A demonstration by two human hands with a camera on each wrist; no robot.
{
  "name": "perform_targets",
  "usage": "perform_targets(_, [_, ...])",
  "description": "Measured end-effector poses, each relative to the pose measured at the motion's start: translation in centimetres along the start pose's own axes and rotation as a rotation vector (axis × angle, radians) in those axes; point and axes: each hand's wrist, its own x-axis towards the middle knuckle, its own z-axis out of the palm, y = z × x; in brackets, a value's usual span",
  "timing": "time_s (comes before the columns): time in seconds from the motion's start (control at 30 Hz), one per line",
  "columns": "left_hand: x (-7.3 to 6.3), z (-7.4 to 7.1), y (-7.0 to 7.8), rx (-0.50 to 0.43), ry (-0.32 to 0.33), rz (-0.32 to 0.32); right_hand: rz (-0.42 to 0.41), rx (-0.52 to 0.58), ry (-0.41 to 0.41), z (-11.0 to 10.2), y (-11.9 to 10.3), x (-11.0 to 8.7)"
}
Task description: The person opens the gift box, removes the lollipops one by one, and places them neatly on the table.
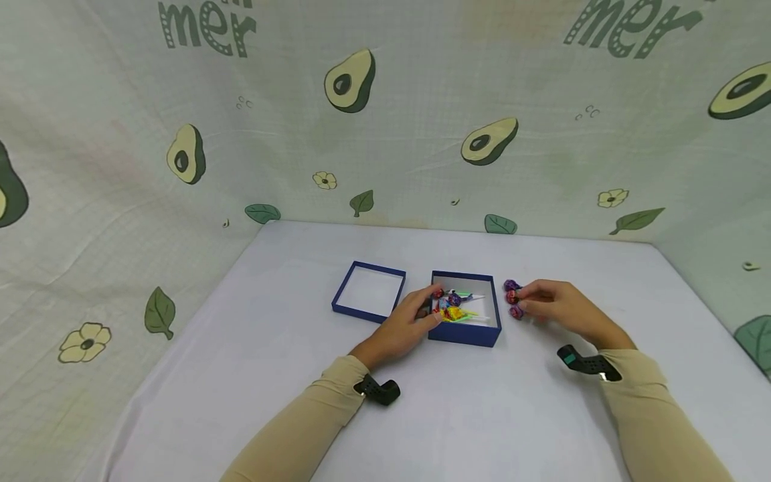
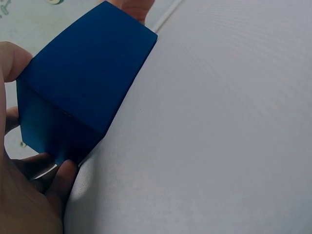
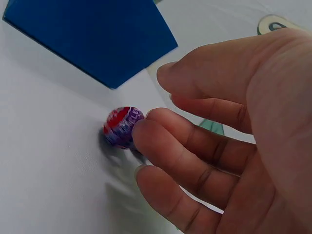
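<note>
My left hand [image 1: 405,329] is at the left side of an uncovered blue box [image 1: 462,334], gripping its wall, with fingertips over the rim. Inside the box lie several lollipops [image 1: 454,313] in red, purple, blue and yellow wrappers. Just right of the box, a purple lollipop [image 1: 510,284], a red lollipop [image 1: 512,296] and a nearer purple lollipop [image 1: 516,312] form a short row. My right hand [image 1: 557,306] reaches them from the right, fingers loosely bent. In the right wrist view, its fingertips [image 3: 146,129] come right up to a purple-and-red lollipop head [image 3: 122,127]; thumb and lower fingers stand apart.
A shallow blue lid [image 1: 369,316] with a white inside lies left of the box. Both rest on a white-covered table [image 1: 289,281]. Behind it hangs a pale cloth [image 1: 415,147] printed with avocados and leaves. Black bands are on both wrists.
</note>
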Motion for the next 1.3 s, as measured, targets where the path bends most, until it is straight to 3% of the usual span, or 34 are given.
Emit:
perform_targets(0.57, [-0.1, -0.1, -0.3, 0.008, 0.003, 0.004, -0.042, 0.034, -0.005, 1.6, -2.0, 0.8])
perform_targets(1.3, [0.0, 0.0, -0.2, 0.029, 0.004, -0.002, 0.002, -0.051, 0.105, -0.6, -1.4, -0.4])
